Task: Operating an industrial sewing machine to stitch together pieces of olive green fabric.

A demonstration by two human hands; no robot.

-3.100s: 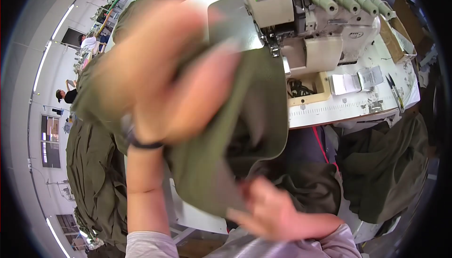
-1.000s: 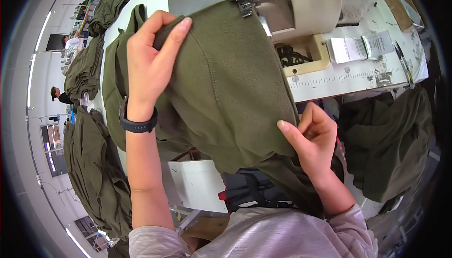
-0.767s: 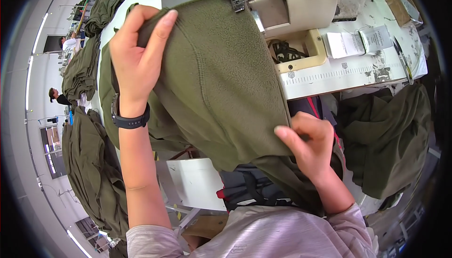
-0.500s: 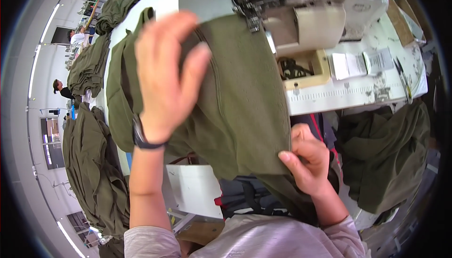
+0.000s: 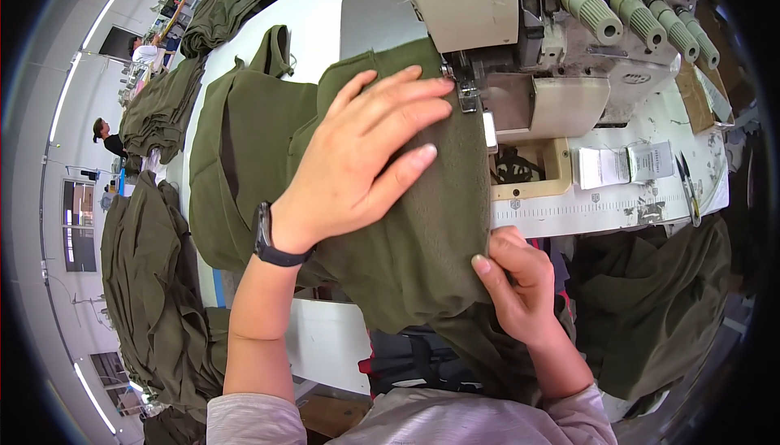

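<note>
Seaming looks under way: olive garment (image 5: 406, 225) lies at the sewing machine (image 5: 520, 30), left hand (image 5: 357, 160) flat, fingers spread, right hand (image 5: 520, 282) pinching its near edge, needing steady feeding.

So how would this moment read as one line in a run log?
left hand: flat on olive fabric | right hand: pinching fabric's near edge | fabric edge at sewing machine presser foot | white table

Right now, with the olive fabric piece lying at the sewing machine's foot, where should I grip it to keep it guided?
Probably pinch the olive fabric piece at its near right edge, from the right, as the right hand does: that edge hangs free off the table. The left hand lies flat on top near the presser foot, where there is no free edge to pinch.
</note>
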